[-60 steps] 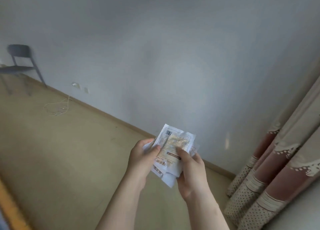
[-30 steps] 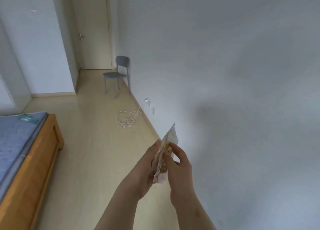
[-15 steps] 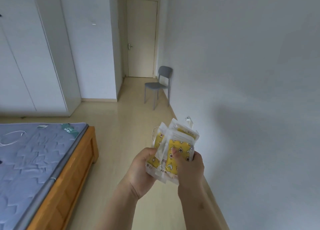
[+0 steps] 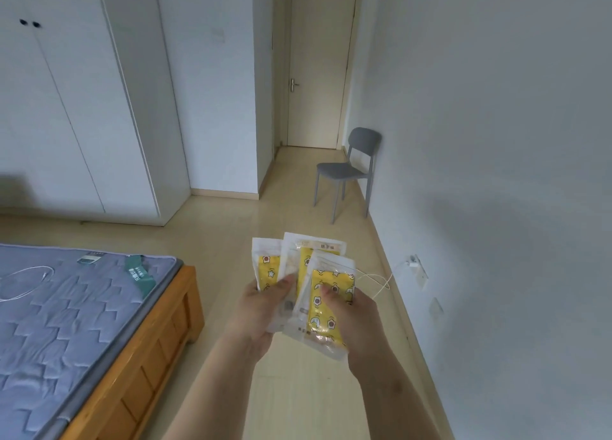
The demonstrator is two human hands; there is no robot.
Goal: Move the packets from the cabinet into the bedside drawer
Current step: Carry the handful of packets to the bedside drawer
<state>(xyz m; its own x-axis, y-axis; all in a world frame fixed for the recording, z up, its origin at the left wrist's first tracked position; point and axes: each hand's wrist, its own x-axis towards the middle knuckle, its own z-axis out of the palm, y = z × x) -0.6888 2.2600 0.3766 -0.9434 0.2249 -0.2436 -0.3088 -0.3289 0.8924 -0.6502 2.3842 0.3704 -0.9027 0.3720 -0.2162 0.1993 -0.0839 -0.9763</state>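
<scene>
A fanned bunch of clear packets with yellow printed contents is held in front of me, above the floor. My left hand grips the bunch from the left, thumb on the front. My right hand holds the frontmost packet from the right, thumb pressed on its yellow face. A white cabinet with closed doors fills the far left wall. No bedside drawer is in view.
A wooden bed frame with a grey quilted mattress lies at the left. A grey chair stands against the right wall before a closed door. A white cable trails from a wall socket.
My view has swung left from the curtain and bare wall to the bed, cabinet and door. The packets have turned from edge-on to fanned out, both hands still on them.
</scene>
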